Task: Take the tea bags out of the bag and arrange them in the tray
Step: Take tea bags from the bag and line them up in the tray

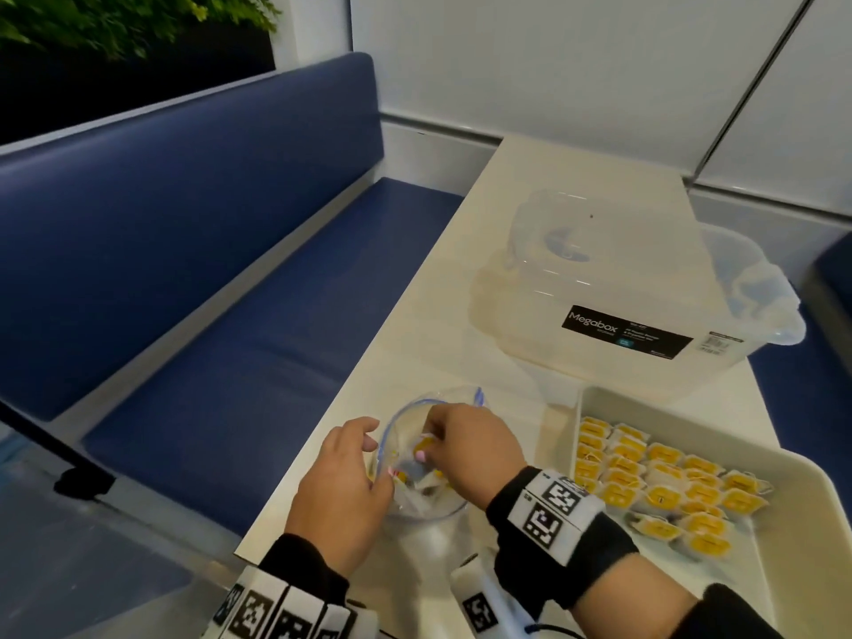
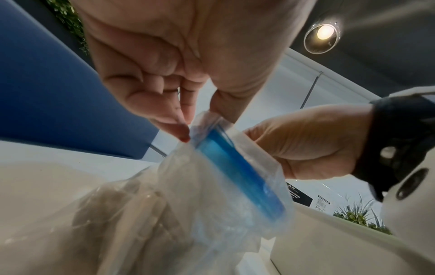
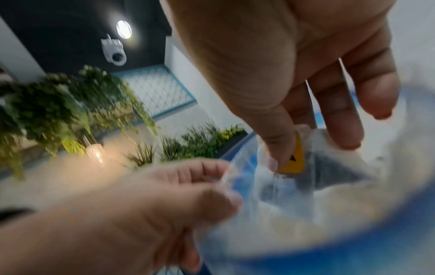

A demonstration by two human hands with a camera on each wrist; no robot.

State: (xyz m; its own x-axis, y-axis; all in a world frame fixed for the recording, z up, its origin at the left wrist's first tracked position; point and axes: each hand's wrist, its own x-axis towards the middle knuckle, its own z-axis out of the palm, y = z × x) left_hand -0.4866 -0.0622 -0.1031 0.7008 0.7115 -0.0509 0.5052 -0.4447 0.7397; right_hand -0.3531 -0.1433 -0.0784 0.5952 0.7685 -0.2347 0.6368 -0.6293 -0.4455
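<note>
Two hands at zip bag [image 1: 417,458], left fingers [image 2: 179,128] pinching rim, right fingers [image 3: 275,148] pinching tea bag [image 3: 294,158], tray [image 1: 793,472] beside.

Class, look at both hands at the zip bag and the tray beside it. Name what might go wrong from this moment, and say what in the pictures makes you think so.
1. The left hand only pinches the rim of the bag; it may slip and the mouth close.
2. The right hand pinches a tea bag near its yellow tag; other bags' strings might tangle and come out too.
3. The tray is crowded; a new bag could disturb the rows.
</note>
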